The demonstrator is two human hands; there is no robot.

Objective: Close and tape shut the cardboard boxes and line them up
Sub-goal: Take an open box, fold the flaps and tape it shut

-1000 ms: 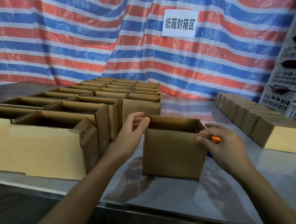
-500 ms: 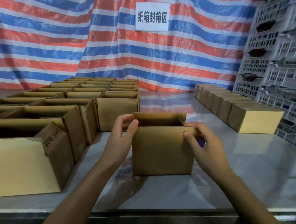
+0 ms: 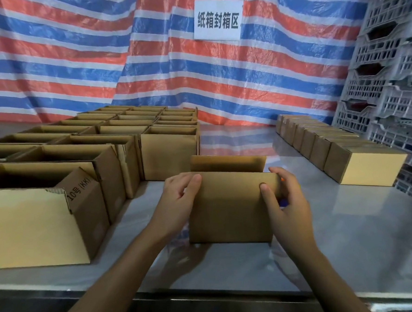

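A small brown cardboard box (image 3: 227,210) stands on the steel table (image 3: 350,243) in front of me. Its far flap (image 3: 227,163) sticks up behind the near top edge. My left hand (image 3: 178,198) grips the upper left corner, thumb on the near side and fingers curled behind. At the upper right corner my right hand (image 3: 288,203) holds on, thumb pressed on the front face and fingers wrapped round the side. An orange and blue object (image 3: 284,201) peeks out behind my right hand; I cannot tell whether it is held.
Several open boxes (image 3: 35,226) fill the table's left side back to the striped tarp (image 3: 73,55). A row of closed boxes (image 3: 367,167) runs along the right. Grey plastic crates (image 3: 388,84) are stacked at the far right. A white sign (image 3: 218,20) hangs on the tarp.
My left hand has moved from beside the box onto its upper left corner. The right hand has shifted onto the right corner, and the orange object is now mostly hidden behind it.
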